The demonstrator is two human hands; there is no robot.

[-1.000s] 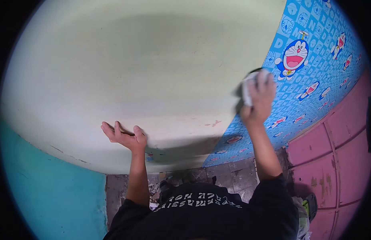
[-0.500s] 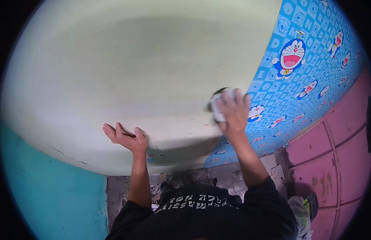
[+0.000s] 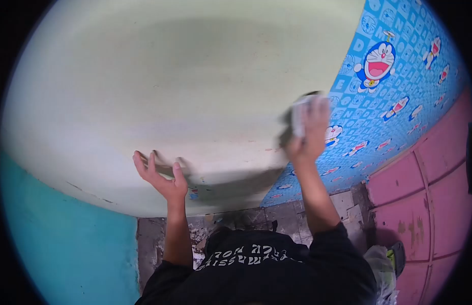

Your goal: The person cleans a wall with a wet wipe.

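My right hand [image 3: 311, 133] is smeared by motion and presses a white pad [image 3: 298, 117] against the pale wall [image 3: 205, 96]. Its palm and fingers cover most of the pad, right beside the edge of the blue wallpaper [image 3: 376, 107] with cartoon cats. My left hand [image 3: 165, 179] holds nothing; its fingers and thumb are spread close to the lower part of the same wall, where their shadow falls.
A turquoise wall [image 3: 68, 239] meets the pale one at the left. On the right stands a pink panelled surface [image 3: 404, 218], with a clear plastic bag [image 3: 382, 269] near its foot. Debris and grey tiles cover the floor [image 3: 287, 221] below.
My right hand has moved up and slightly right with the white pad, along the wallpaper edge. The left hand's fingers are a little more upright, close to the same spot.
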